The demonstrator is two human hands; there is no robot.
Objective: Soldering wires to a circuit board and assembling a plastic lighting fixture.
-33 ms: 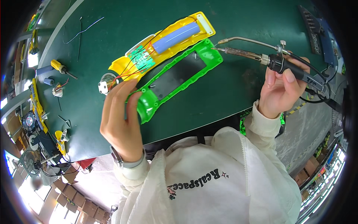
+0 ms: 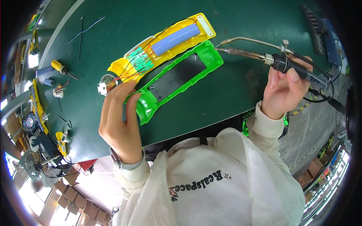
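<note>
My left hand (image 2: 122, 116) pinches the lower left end of an opened flashlight housing, thumb by the green half and fingers by the yellow. The yellow half shell (image 2: 205, 34) holds a blue cylindrical battery (image 2: 176, 39), a green circuit board (image 2: 141, 61) and thin red and black wires. Beside my fingertips, a round lamp head (image 2: 107, 83) hangs on these wires. Alongside lies the green half shell (image 2: 211, 56) with a dark flat panel (image 2: 176, 79). My right hand (image 2: 283, 84) is closed around a soldering iron (image 2: 279, 62) with a metal solder-feed tube; its tip is close to the green shell's right end.
A yellow-handled screwdriver (image 2: 59, 67), a loose lamp head (image 2: 58, 91) and bent wire (image 2: 83, 32) lie at the left of the green table (image 2: 196, 113). Small fans (image 2: 32, 163) stand by the left edge. The iron's black cable (image 2: 332, 86) trails right.
Both shells, with the parts in them, have shifted slightly left along with my left hand. My right hand and the soldering iron have stayed nearly still.
</note>
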